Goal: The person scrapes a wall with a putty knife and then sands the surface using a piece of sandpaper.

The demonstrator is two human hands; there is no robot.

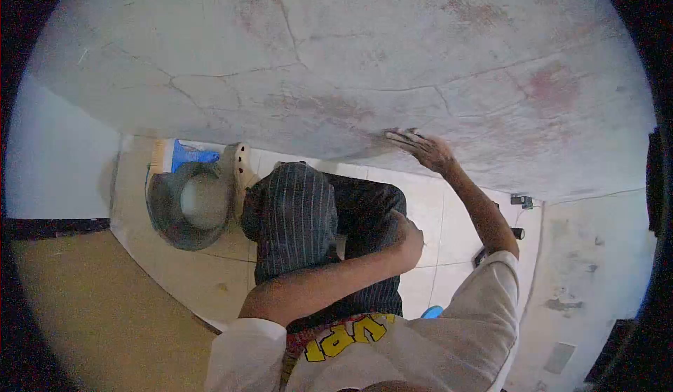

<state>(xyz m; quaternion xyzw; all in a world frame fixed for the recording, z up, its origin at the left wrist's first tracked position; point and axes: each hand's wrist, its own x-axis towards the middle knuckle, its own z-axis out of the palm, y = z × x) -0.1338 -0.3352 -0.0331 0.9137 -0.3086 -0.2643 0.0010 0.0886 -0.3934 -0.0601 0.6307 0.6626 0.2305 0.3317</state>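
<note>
My right hand (419, 148) reaches up to the cracked, stained wall (364, 62), with its fingers stretched out and lying against the lower part of the surface. Pale dust covers those fingers, and nothing shows in the hand. My left hand (409, 242) rests on my knee in dark striped trousers (298, 217). Its fingers are mostly hidden from view, so their shape is unclear. Reddish and brown patches mark the wall around my right hand.
On the tiled floor (231, 273) at the left stand a dark round basin (160, 210) and a brush with a blue handle (193, 156). A small dark device (521, 200) sits by the right corner. A brown panel (91, 301) fills the lower left.
</note>
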